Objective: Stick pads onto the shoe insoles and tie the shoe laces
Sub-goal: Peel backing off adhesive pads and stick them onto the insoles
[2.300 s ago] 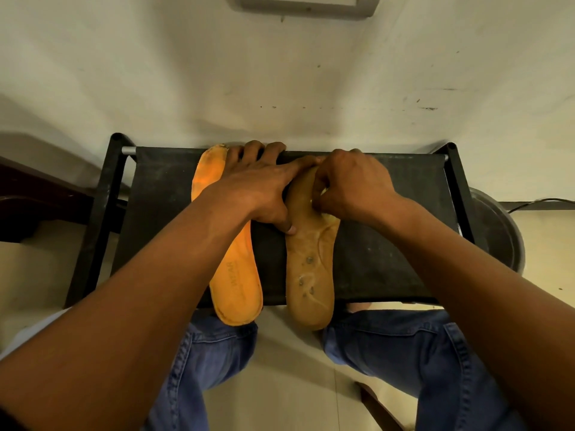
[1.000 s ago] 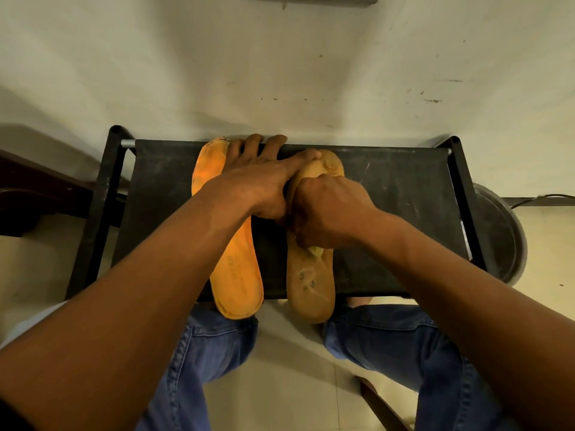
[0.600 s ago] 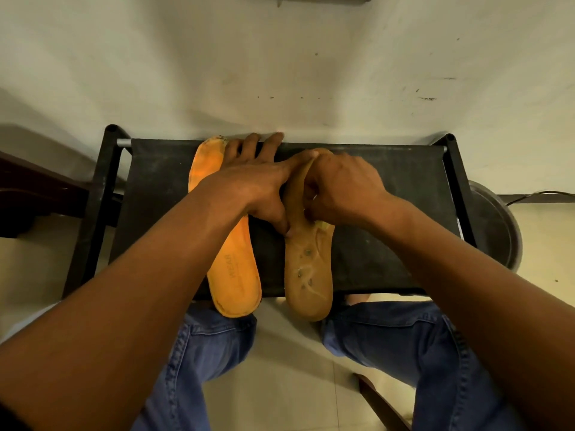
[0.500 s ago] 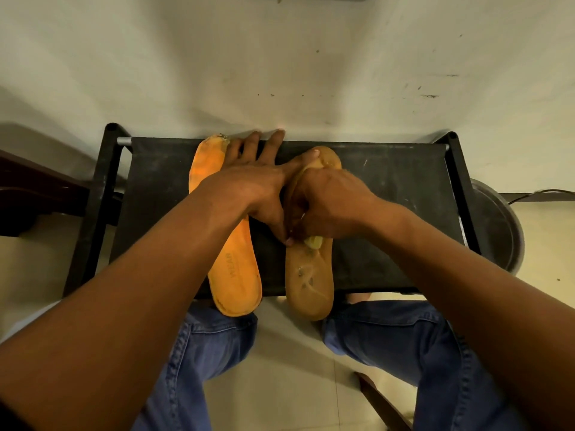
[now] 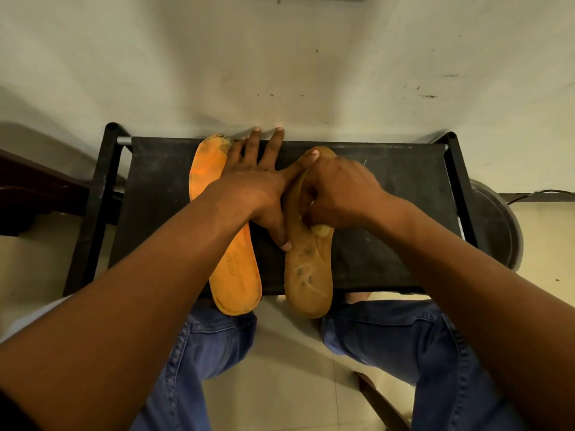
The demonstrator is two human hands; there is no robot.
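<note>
Two insoles lie lengthwise on a black fabric stand (image 5: 389, 244), their heels hanging over its near edge. The orange insole (image 5: 236, 275) is on the left and the worn tan insole (image 5: 308, 275) on the right. My left hand (image 5: 255, 188) lies flat across both with straight, spread fingers. Its index finger reaches the tan insole's toe and its thumb touches that insole's left edge. My right hand (image 5: 339, 194) is curled over the middle of the tan insole, its fingers on a pale yellow pad (image 5: 322, 229) that peeks out beneath it. Most of the pad is hidden.
A white wall stands right behind the stand. A round dark bin (image 5: 497, 225) sits on the floor to the right, with a cable (image 5: 541, 192) behind it. Dark furniture (image 5: 31, 194) is at the left. My knees in blue jeans (image 5: 404, 337) are under the near edge.
My right hand has slid back and forth along the tan insole and now sits over its middle with the pad showing. My left fingers have straightened and spread past the far edge.
</note>
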